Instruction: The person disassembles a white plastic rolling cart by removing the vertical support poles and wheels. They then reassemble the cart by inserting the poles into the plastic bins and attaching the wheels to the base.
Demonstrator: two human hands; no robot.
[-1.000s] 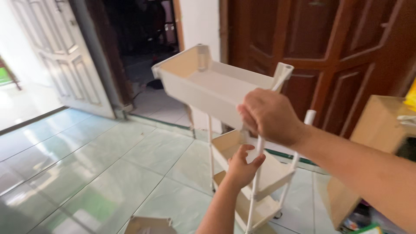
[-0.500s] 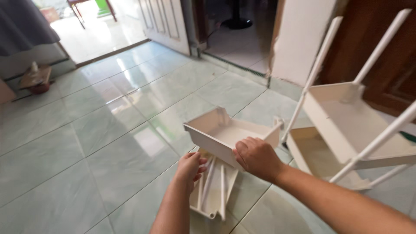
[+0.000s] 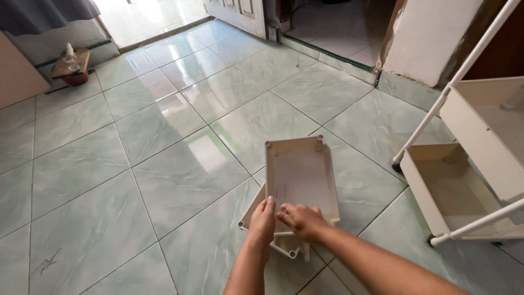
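Observation:
A cream plastic tray [image 3: 300, 175] lies upside down on the green tiled floor, stacked on top of another cream tray [image 3: 256, 210] whose corner shows underneath. My left hand [image 3: 263, 221] rests against the near left edge of the top tray. My right hand [image 3: 301, 219] lies flat on the tray's near end, fingers spread over its underside. Both hands touch the tray at its near edge.
A white rolling cart [image 3: 469, 164] with cream tray shelves stands at the right on small wheels. A wall corner and doorway [image 3: 415, 38] are at the back. A small wooden stool with bottles [image 3: 71, 63] sits far left by a curtain.
The tray has gone from being lifted off the cart to lying flat on the floor over another tray. My view has tilted down and both hands now rest on it.

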